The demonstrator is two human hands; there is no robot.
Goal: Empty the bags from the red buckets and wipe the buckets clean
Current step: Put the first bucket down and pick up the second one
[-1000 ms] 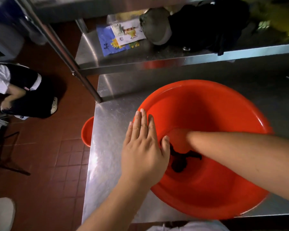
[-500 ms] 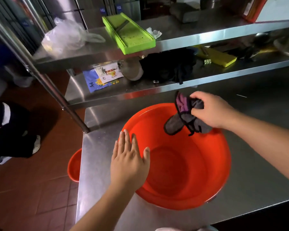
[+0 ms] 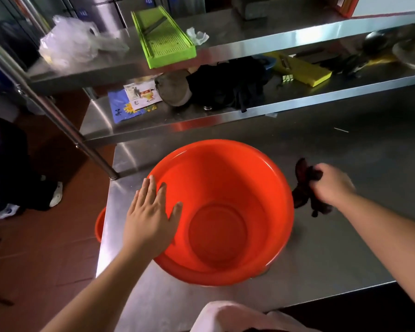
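One red bucket sits on the steel bench, its inside bare of any bag. The left hand lies flat on its left rim, fingers straight. Just right of the bucket, the right hand has its fingers bunched round a dark cloth, low over the bench. Wiping this bucket looks finished or paused. A second red bucket peeks out below the bench's left edge; the next move probably means swapping buckets.
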